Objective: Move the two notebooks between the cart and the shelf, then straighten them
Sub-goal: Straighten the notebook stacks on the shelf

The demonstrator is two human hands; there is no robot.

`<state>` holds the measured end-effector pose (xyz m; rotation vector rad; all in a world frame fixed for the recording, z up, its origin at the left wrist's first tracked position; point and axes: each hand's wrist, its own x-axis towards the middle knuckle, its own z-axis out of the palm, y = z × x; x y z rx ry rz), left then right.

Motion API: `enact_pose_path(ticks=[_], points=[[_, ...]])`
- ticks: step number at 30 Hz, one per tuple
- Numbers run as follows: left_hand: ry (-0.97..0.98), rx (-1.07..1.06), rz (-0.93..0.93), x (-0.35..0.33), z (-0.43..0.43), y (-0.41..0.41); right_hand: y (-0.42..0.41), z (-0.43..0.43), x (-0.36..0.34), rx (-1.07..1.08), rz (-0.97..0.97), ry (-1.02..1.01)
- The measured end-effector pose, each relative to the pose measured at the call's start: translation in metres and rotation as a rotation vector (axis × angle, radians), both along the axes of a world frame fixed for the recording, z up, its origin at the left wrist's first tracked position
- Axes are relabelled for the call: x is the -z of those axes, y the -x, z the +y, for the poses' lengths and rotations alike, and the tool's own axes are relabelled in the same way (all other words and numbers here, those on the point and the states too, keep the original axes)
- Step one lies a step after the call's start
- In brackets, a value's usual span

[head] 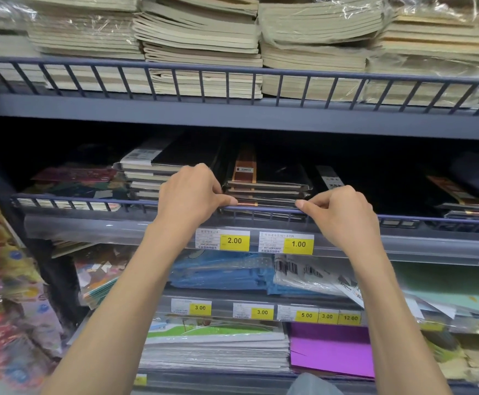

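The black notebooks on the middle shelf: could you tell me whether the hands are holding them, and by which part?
Both hands pinch the black notebooks at the front edge: left hand at the left corner, right hand at the right corner, above the shelf rail.

The left hand (194, 192) hides the left ends of the black notebooks (266, 192); its fingers curl out of sight. The shelf (232, 118) interior behind is dark, and price tags' (222, 240) small print is unreadable.

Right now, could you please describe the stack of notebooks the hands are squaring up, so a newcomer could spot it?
Find the middle shelf, above the yellow 2.00 price tag. The black notebook stack lies behind its wire rail, between the left hand and right hand. Unlike neighbouring stacks, a brown-and-gold band crosses its top cover.
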<state>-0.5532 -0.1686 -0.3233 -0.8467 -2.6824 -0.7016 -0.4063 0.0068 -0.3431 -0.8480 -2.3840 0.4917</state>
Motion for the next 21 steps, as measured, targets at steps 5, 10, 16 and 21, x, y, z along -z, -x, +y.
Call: enact_pose_path(ticks=[5,10,16,21], points=[[0.044,-0.006,-0.036,-0.0038,0.0033,0.0014,0.0007,-0.0061,0.0014,-0.004,0.045,0.027],[0.085,-0.014,0.025,-0.0064,0.0051,0.0014,0.0042,-0.0091,0.0047,-0.011,0.070,0.004],[0.080,0.032,0.054,-0.0060,0.0009,0.0017,0.0031,-0.0096,0.0053,0.005,0.077,-0.007],[0.058,0.032,0.072,-0.0031,-0.0001,0.0027,0.0022,-0.0106,0.0004,0.032,0.028,0.002]])
